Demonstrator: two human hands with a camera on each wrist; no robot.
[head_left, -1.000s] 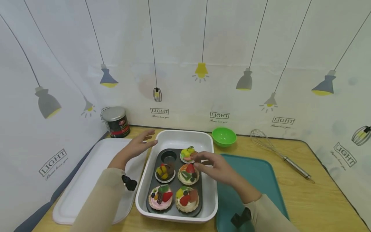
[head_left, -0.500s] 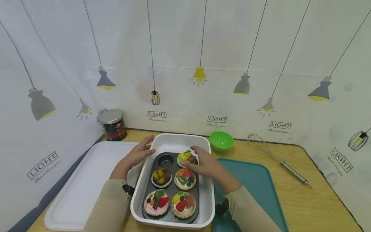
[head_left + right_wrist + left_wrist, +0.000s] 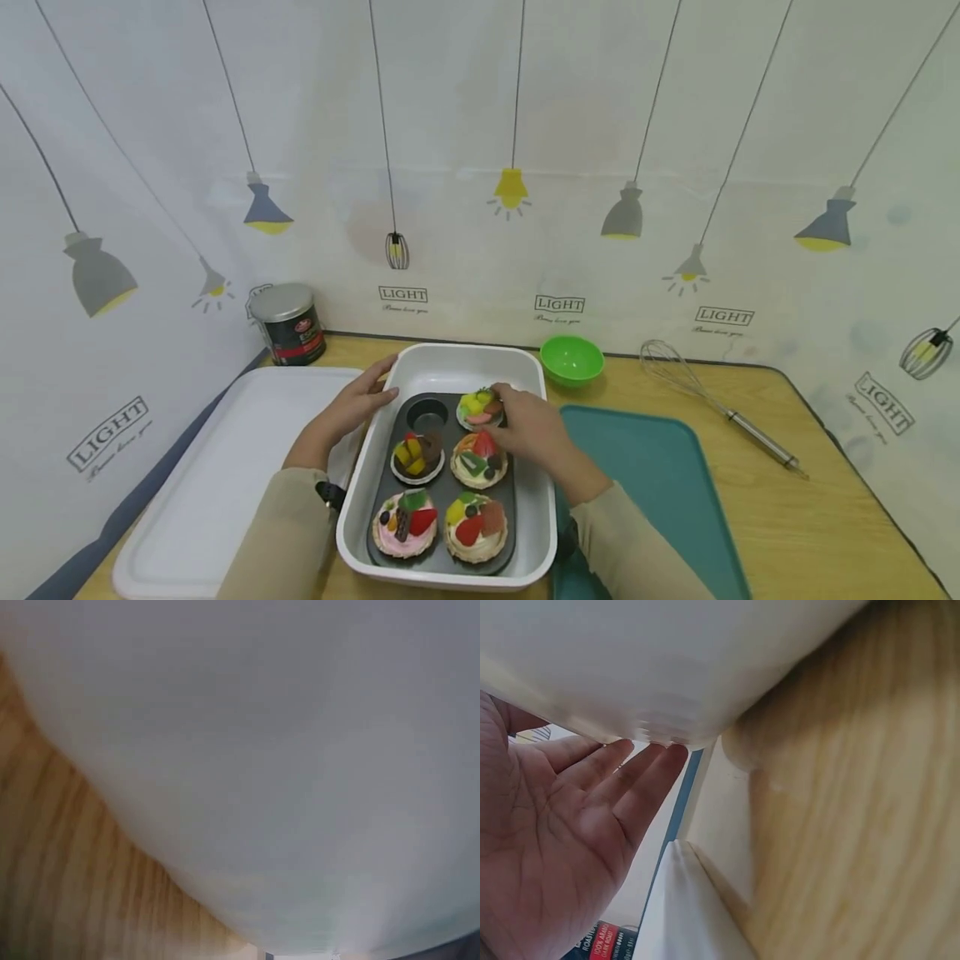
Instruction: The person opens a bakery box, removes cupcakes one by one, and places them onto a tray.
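Note:
In the head view a white rectangular basin (image 3: pixel 532 533) holds a dark muffin tin (image 3: pixel 446 500). Fruit-topped tarts fill several of its cups; the far-left cup (image 3: pixel 427 413) is bare. My right hand (image 3: pixel 531 425) pinches the far-right fruit tart (image 3: pixel 477 407), topped with yellow fruit and a green sprig, at its right side. My left hand (image 3: pixel 348 412) rests at the basin's left rim, thumb at the top edge. Up close in the left wrist view, its nearly straight fingers (image 3: pixel 641 791) touch the outer wall. The right wrist view is mostly blurred white, with the right hand hidden.
A white tray (image 3: pixel 225 483) lies left of the basin, a teal tray (image 3: pixel 652 492) to its right. Behind stand a dark can (image 3: pixel 294 337) and a green bowl (image 3: pixel 572 361). A whisk (image 3: pixel 735 415) lies at the right on the wooden table (image 3: pixel 817 533).
My right hand has come in from above onto the far-right tart, and its fingers have closed at the tart's side. The left hand has lowered to the basin's rim. The view shifted slightly.

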